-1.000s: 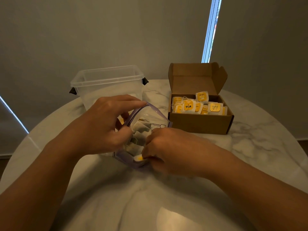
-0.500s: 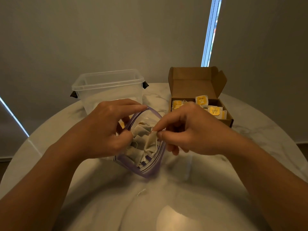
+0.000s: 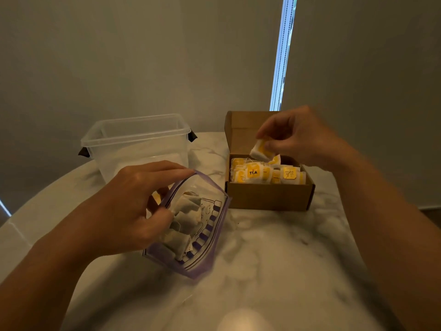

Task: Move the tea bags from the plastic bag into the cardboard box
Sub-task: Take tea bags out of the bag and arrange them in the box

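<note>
The right hand [image 3: 300, 137] pinches one tea bag [image 3: 261, 150] between thumb and fingertips, a narrow grip on the bag's upper edge. The tea bag sticks out at about 8 o'clock from the hand, tilted, its yellow tag face showing. It hangs just above the back row of the open cardboard box [image 3: 269, 194], in front of the raised lid [image 3: 241, 132]; whether it touches the packed tea bags [image 3: 267, 173] beneath cannot be told. Those stand upright in rows inside the box, yellow tags up.

The left hand [image 3: 128, 209] grips the plastic bag [image 3: 205, 235] at its mouth, fingers curled over the top rim and thumb pressing from the near side, holding the opening wide. The plastic bag lies on the marble table [image 3: 274, 259], its mouth facing 1 o'clock. Inside it, pale loose tea bags [image 3: 186, 211] are heaped just beside the left thumb.

From the plastic bag, the cardboard box sits at 1 o'clock, near but apart, and a clear plastic container [image 3: 136, 144] stands at 11 o'clock, behind the left hand.
</note>
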Tool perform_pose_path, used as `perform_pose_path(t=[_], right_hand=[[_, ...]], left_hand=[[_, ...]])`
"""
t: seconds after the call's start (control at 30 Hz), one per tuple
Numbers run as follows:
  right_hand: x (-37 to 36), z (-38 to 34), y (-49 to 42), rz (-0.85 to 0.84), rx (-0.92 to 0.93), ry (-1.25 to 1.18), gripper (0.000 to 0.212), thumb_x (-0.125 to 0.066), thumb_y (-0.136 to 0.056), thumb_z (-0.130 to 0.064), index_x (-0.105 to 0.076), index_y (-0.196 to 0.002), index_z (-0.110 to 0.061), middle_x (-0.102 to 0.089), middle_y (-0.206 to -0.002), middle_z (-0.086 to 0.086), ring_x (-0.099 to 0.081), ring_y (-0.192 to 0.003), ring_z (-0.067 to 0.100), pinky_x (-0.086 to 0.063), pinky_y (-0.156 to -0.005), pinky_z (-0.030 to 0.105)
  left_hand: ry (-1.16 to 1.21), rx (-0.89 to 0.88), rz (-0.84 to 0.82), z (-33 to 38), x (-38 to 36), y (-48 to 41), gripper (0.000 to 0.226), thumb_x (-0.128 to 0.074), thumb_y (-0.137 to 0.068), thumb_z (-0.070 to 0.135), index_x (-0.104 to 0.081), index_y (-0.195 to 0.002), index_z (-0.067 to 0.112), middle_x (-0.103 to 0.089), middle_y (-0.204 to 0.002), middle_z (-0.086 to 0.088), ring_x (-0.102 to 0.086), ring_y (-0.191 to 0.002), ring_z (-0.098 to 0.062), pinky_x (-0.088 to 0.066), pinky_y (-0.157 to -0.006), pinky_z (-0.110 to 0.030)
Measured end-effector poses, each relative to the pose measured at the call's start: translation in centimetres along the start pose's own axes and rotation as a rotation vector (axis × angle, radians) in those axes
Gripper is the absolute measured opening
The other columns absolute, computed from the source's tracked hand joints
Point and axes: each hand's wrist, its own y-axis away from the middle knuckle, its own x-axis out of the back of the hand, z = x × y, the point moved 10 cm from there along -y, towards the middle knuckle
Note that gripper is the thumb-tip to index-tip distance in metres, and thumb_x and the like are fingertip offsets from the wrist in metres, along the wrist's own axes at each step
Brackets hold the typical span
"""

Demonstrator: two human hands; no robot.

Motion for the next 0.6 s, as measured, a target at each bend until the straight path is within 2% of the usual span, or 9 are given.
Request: perform_pose_path(t=[0.2, 0.33, 0.4, 0.5, 0.6], right_hand=[[-4.2, 0.8, -1.8, -0.102, 0.006, 0.076, 0.034, -0.076, -0.080, -0.004, -0.071, -0.105, -0.027, -0.067, -0.090, -0.007, -0.066, -0.084, 0.009, -0.061, -0.072, 0.031], [-7.6, 0.8, -2.1, -0.292, -0.037, 0.062, 0.026, -0.077, -0.079, -0.006, -0.072, -0.098, -0.023, -0.067, -0.089, -0.005, -0.068, -0.080, 0.011, -0.058, -0.062, 0.023], [-8.9, 1.1, -2.0, -0.385, -0.058, 0.088, 0.020, -0.077, -0.080, -0.008, -0.072, -0.094, -0.022, -0.069, -0.086, -0.005, -0.069, -0.069, 0.008, -0.056, -0.057, 0.022], [-9.4, 1.2, -2.1, -0.398, -0.056, 0.179, 0.018, -0.078, -0.080, -0.010, -0.071, -0.095, -0.019, -0.070, -0.079, -0.005, -0.068, -0.059, 0.008, -0.054, -0.052, 0.021], [-9.6, 0.8, -2.4, -0.365, -0.010, 0.261, 0.023, -0.081, -0.077, -0.014, -0.071, -0.098, -0.017, -0.069, -0.080, -0.008, -0.068, -0.068, 0.006, -0.054, -0.057, 0.016]], left_hand=[[0.014, 0.000, 0.001, -0.2, 0.1, 0.0, 0.061, -0.042, -0.074, 0.043, -0.053, -0.133, 0.034, -0.058, -0.119, 0.024, -0.059, -0.097, -0.005, -0.056, -0.060, -0.016], [0.014, 0.000, -0.002, -0.2, 0.1, 0.0, 0.063, -0.041, -0.073, 0.043, -0.054, -0.134, 0.034, -0.058, -0.120, 0.025, -0.059, -0.098, -0.005, -0.056, -0.061, -0.016], [0.011, -0.003, 0.000, -0.1, 0.1, 0.0, 0.064, -0.041, -0.073, 0.042, -0.055, -0.135, 0.031, -0.059, -0.119, 0.023, -0.059, -0.097, -0.006, -0.056, -0.060, -0.017], [0.004, -0.009, 0.004, 0.0, 0.1, 0.0, 0.064, -0.041, -0.073, 0.041, -0.056, -0.134, 0.030, -0.060, -0.119, 0.021, -0.060, -0.095, -0.005, -0.056, -0.057, -0.017], [-0.006, -0.011, 0.008, -0.1, 0.2, 0.1, 0.064, -0.041, -0.073, 0.042, -0.056, -0.134, 0.030, -0.060, -0.119, 0.021, -0.060, -0.093, -0.005, -0.056, -0.058, -0.017]])
